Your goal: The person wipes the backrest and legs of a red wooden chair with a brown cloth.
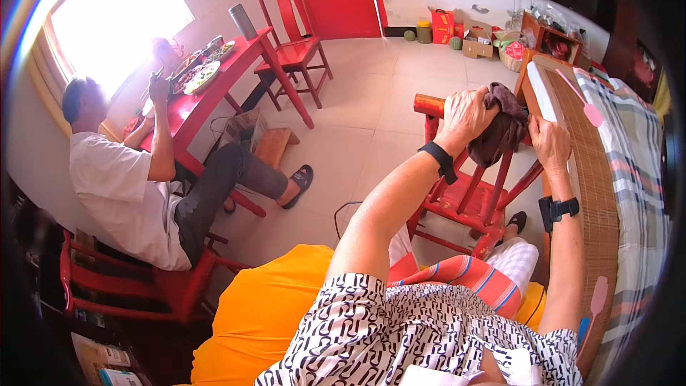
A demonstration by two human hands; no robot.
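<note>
A dark brown cloth (494, 136) is bunched over the top rail of a red wooden chair (468, 196) in front of me. My left hand (466, 120) is closed on the cloth's left side, close to the rail's worn orange end. On the other side, my right hand (551, 144) is closed at the cloth's right edge; its fingertips are partly hidden. Both arms stretch forward, with a black band on each wrist. The chair's spindles and seat show below the cloth.
To my right lies a bed with a woven mat (586, 164) and a plaid cloth (629, 193). A person (128, 179) sits at left by a red table (232, 64) with dishes. Behind it stands another red chair (293, 53). Boxes (477, 39) line the far wall.
</note>
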